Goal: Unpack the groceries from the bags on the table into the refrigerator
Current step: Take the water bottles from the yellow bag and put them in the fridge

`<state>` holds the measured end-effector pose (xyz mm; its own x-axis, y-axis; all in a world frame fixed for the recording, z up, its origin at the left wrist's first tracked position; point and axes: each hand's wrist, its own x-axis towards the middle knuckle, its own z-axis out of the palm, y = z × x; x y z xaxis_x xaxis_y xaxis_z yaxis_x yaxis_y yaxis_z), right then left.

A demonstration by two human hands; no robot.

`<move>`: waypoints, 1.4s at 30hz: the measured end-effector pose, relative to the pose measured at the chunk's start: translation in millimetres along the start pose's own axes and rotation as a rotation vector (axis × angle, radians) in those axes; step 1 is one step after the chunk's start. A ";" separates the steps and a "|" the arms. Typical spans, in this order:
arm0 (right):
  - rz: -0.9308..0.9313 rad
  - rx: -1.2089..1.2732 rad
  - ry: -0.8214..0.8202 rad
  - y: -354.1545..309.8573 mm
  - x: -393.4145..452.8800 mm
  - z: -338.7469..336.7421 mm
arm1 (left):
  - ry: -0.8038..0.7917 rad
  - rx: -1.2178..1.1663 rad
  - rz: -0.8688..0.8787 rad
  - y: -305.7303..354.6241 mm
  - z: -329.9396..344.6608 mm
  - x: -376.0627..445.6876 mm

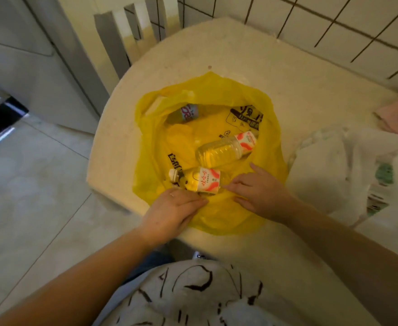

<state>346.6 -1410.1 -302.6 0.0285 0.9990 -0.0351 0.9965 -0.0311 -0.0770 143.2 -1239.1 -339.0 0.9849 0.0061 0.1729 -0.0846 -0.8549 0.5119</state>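
Observation:
A yellow plastic bag (pixel 216 104) lies spread open on the round table (pixel 299 95). Inside it lie two clear water bottles with red-and-white labels: a near one (pixel 200 180) with a white cap pointing left, and one further back (pixel 228 148). A third bottle with a pink label (pixel 185 114) shows through the bag's far left side. My left hand (pixel 172 210) rests on the bag's near edge, fingertips beside the near bottle. My right hand (pixel 259 191) has its fingers spread, touching the near bottle's base end and the bag.
A white plastic bag (pixel 348 170) with goods inside sits on the table to the right. A pink item (pixel 395 116) lies behind it. A slatted chair back (pixel 132 31) stands behind the table. The refrigerator (pixel 21 57) is at the left, tiled wall (pixel 334 27) behind.

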 end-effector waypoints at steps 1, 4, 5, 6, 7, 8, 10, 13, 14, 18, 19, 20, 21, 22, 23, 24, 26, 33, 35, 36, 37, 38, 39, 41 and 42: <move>0.002 0.047 -0.005 -0.2 -6.3 2.1 | 0.017 0.011 -0.021 4.8 3.8 -2.5; 0.050 0.144 -0.065 -3.1 -25.5 8.3 | 0.054 0.024 -0.082 18.2 15.9 -12.9; 0.048 0.143 -0.071 -2.8 -29.7 11.0 | 0.056 0.023 -0.103 22.2 18.3 -15.4; 0.043 0.144 -0.072 -2.7 -31.6 11.4 | 0.063 0.018 -0.122 25.0 19.9 -16.6; 0.044 0.147 -0.062 -2.1 -31.0 10.9 | 0.070 0.014 -0.141 27.2 19.3 -16.0; 0.056 0.154 -0.041 -1.8 -28.1 8.5 | 0.078 0.014 -0.161 28.1 17.5 -14.3; 0.089 0.172 0.020 1.0 -15.4 0.1 | 0.109 0.026 -0.211 27.3 9.8 -7.5; 0.132 0.211 0.098 11.9 11.0 -12.1 | 0.157 -0.035 -0.346 18.4 -7.0 7.3; 0.148 0.216 0.115 17.3 20.3 -15.1 | 0.153 -0.064 -0.391 11.9 -11.7 12.0; 0.261 0.209 0.019 44.4 51.9 -17.3 | 0.069 -0.055 -0.473 -17.0 -24.5 29.3; 0.272 0.190 -0.046 51.0 57.8 -15.9 | 0.035 -0.046 -0.489 -22.2 -26.7 33.3; 0.274 0.161 -0.112 57.0 62.8 -14.7 | -0.011 -0.039 -0.513 -26.4 -28.3 36.9; 0.277 0.128 -0.171 62.9 66.5 -13.7 | -0.072 -0.033 -0.544 -30.3 -28.8 40.0; 0.280 0.091 -0.221 68.3 69.3 -12.8 | -0.128 -0.027 -0.568 -33.9 -29.0 42.6; 0.284 0.049 -0.257 73.0 71.1 -11.7 | -0.170 -0.026 -0.578 -37.5 -29.5 44.6; 0.287 0.009 -0.280 77.4 72.6 -10.1 | -0.198 -0.035 -0.583 -41.6 -29.7 45.7; 0.300 -0.036 -0.292 85.4 76.4 -6.0 | -0.247 -0.077 -0.595 -49.9 -31.9 47.1; 0.345 -0.061 -0.317 92.1 89.8 3.5 | -0.391 -0.214 -0.583 -72.6 -31.9 47.7; 0.361 -0.058 -0.306 91.3 97.8 2.6 | -0.366 -0.258 -0.580 -76.0 -30.8 47.9; 0.363 -0.059 -0.299 89.9 103.6 2.5 | -0.340 -0.289 -0.584 -77.2 -30.8 48.1; 0.361 -0.060 -0.291 88.0 110.4 3.2 | -0.311 -0.322 -0.592 -78.1 -31.5 48.8; 0.356 -0.062 -0.282 85.5 117.7 3.9 | -0.279 -0.353 -0.597 -78.8 -33.0 50.7; 0.350 -0.065 -0.273 82.7 125.5 4.7 | -0.249 -0.378 -0.603 -79.8 -35.1 53.8; 0.346 -0.069 -0.246 77.5 139.9 6.7 | -0.183 -0.411 -0.613 -81.1 -41.4 63.6; 0.346 -0.064 -0.230 75.5 145.5 7.8 | -0.148 -0.432 -0.617 -82.0 -44.8 68.7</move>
<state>425.4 -1267.3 -321.3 0.3514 0.8965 -0.2699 0.9344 -0.3540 0.0405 211.1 -1145.3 -331.4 0.8803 0.3206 -0.3497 0.4654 -0.4406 0.7677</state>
